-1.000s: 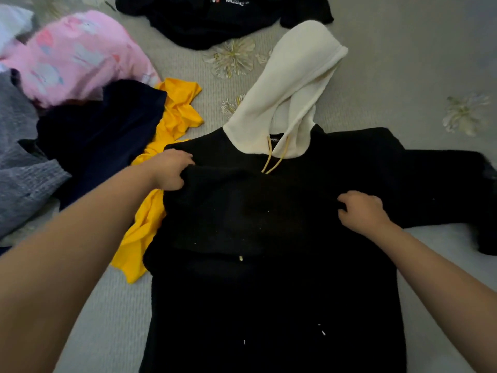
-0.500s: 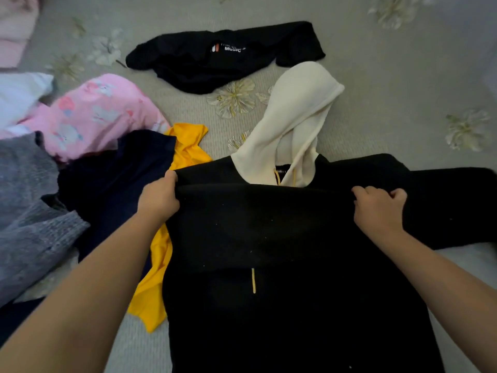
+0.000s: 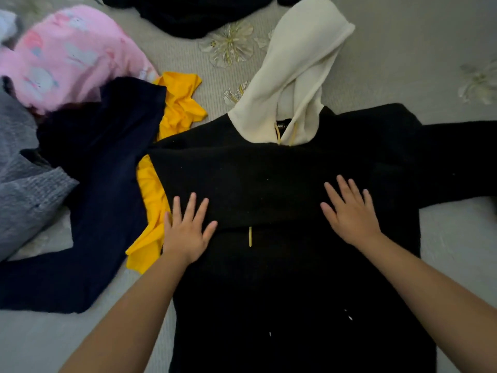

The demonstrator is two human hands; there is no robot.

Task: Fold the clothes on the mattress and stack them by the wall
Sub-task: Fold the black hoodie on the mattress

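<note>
Grey mattress (image 3: 403, 49) printed with pale flowers fills the view, with clothes spread over it. At the centre lies a black hoodie (image 3: 295, 278), front up, its cream hood (image 3: 298, 76) pointing to the far side and its right sleeve stretched out to the right edge. A band of the black fabric is folded across the chest, just below the neck, and a yellow drawstring (image 3: 250, 236) peeks out under the band's near edge.

Both hands lie flat on that folded band with fingers straight and spread, gripping nothing. The left hand (image 3: 187, 232) rests at the band's near left corner, beside a yellow garment (image 3: 161, 211) that sticks out from under the hoodie's left side. The right hand (image 3: 349, 214) presses on the band's right part.

To the left, a dark navy garment (image 3: 102, 197) lies partly over the yellow one. Further left is a grey knit (image 3: 24, 184), and beyond it a pink printed garment (image 3: 70, 55). Another black garment (image 3: 193, 14) lies at the far edge.
</note>
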